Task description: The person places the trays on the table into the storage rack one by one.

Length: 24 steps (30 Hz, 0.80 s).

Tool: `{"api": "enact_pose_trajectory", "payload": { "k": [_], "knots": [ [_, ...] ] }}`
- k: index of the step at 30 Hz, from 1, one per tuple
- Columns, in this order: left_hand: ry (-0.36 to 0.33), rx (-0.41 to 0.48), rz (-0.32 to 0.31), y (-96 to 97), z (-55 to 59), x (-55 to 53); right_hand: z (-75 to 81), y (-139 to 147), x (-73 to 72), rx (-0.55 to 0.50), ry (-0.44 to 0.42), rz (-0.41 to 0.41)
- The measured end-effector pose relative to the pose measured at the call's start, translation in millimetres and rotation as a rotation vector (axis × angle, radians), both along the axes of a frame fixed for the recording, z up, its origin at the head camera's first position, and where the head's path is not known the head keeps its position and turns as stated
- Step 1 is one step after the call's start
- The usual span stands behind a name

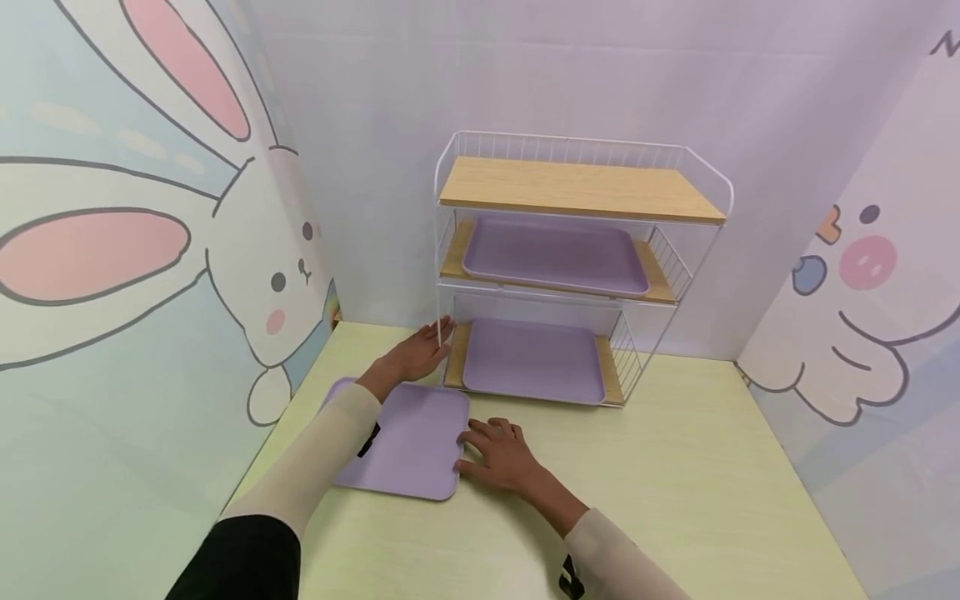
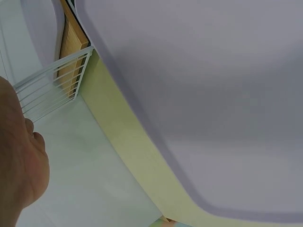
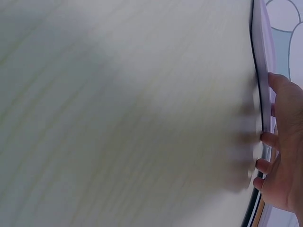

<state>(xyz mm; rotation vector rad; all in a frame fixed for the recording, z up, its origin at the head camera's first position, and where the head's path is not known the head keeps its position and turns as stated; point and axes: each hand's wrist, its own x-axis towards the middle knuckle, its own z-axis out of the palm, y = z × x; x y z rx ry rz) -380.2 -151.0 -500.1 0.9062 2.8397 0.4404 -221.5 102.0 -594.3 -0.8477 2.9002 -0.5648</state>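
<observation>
A purple tray (image 1: 416, 442) lies flat on the table to the left, in front of a white wire rack with wooden shelves (image 1: 581, 185). My right hand (image 1: 501, 454) is at the tray's right edge with its fingers spread; in the right wrist view the thumb (image 3: 279, 81) touches the rim. Reaching over the tray's far side, my left hand (image 1: 415, 354) has straight fingers beside the rack's left frame. Whether it touches the wire is unclear. One purple tray (image 1: 555, 254) sits on the middle shelf and another (image 1: 532, 360) on the bottom shelf.
The pale yellow table (image 1: 675, 483) extends to the right and in front of the rack. Printed curtains with a rabbit (image 1: 262, 258) and another cartoon figure (image 1: 847, 333) hang at both sides. A plain lilac curtain (image 1: 360, 167) hangs behind the rack.
</observation>
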Motion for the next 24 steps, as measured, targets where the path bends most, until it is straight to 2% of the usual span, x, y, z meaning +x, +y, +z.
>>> {"api": "enact_pose_trajectory", "payload": {
  "k": [7, 12, 19, 24],
  "knots": [
    [-0.010, 0.008, 0.003, 0.3, 0.7, 0.1, 0.5, 40, 6.2, -0.049, -0.038, -0.051],
    [-0.038, 0.010, 0.002, -0.2, 0.3, 1.3, -0.1, 78, 16.7, -0.054, -0.044, -0.088],
    [-0.052, 0.027, -0.007, -1.9, 1.5, 2.6, 5.6, 134, 37.7, -0.055, 0.018, -0.135],
    [-0.052, 0.031, -0.015, -2.3, 3.1, 2.6, 4.8, 167, 48.1, -0.061, 0.099, -0.189]
  ]
}}
